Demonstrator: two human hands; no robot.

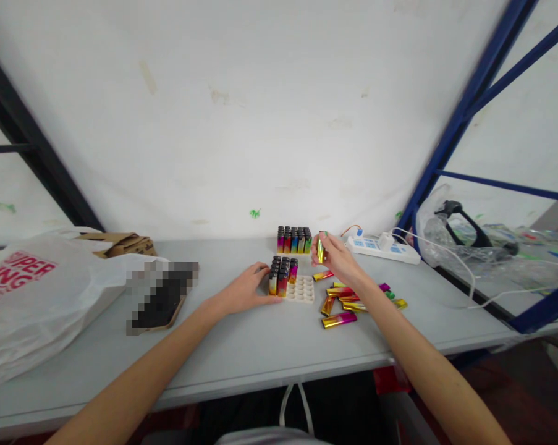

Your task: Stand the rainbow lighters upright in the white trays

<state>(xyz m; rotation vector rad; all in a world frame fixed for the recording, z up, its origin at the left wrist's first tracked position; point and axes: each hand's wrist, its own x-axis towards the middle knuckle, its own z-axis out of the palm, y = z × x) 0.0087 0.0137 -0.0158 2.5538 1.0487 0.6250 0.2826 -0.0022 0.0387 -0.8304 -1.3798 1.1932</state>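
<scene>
A white tray (pixel 301 290) with round holes stands on the table, its left part filled with several upright lighters (pixel 279 276). My left hand (pixel 251 289) grips the tray's left side, thumb along the front and fingers behind. Raised above the table to the right of the tray, my right hand (pixel 335 253) is closed on a shiny gold lighter (pixel 321 248), held upright. Below that hand lies a loose pile of metallic coloured lighters (pixel 346 295). One purple-and-gold lighter (pixel 338 319) rests at the pile's front.
Against the wall stands a block of upright lighters (pixel 294 240). A white power strip (pixel 383 248) with cables is at the back right, beside plastic-wrapped things (pixel 464 232). On the left are a phone (pixel 160 306), a white plastic bag (pixel 51 290) and cardboard (pixel 125 244). Metal frames flank the table.
</scene>
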